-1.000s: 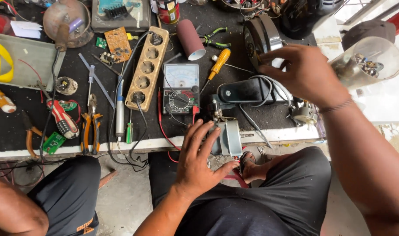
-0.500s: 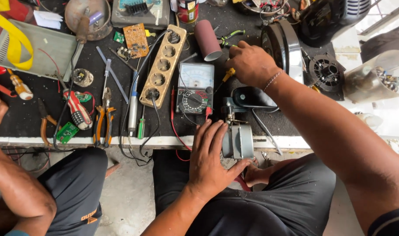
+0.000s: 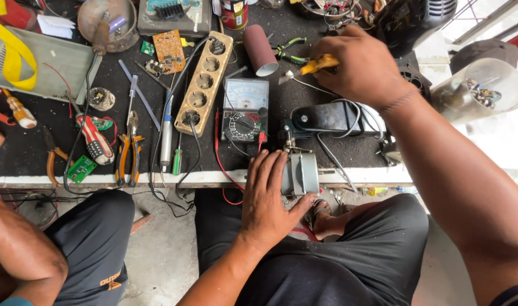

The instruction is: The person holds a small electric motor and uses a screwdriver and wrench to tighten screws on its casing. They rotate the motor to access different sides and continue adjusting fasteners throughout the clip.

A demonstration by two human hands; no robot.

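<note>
My left hand [image 3: 270, 201] grips a small grey metal motor [image 3: 302, 173] at the near edge of the black workbench [image 3: 21, 153]. Farther back, my right hand [image 3: 358, 65] is closed on a screwdriver with a yellow-orange handle [image 3: 318, 64], its tip pointing left toward a maroon cylinder [image 3: 259, 49]. Between my hands lie an analog multimeter [image 3: 245, 109] with red and black leads and a black box-shaped part [image 3: 321, 118] wrapped in grey cable.
A beige power strip [image 3: 203, 85], pliers [image 3: 127, 153], screwdrivers [image 3: 94, 139], green circuit boards [image 3: 81, 169] and a soldering iron [image 3: 167, 136] crowd the bench's left half. Another person's arm and knee [image 3: 26, 249] are at the lower left. A clear plastic cup [image 3: 479, 90] of parts sits far right.
My right hand has closed on the yellow-handled screwdriver and lifted it off the bench, drawing it back and to the right. My left hand stays on the motor.
</note>
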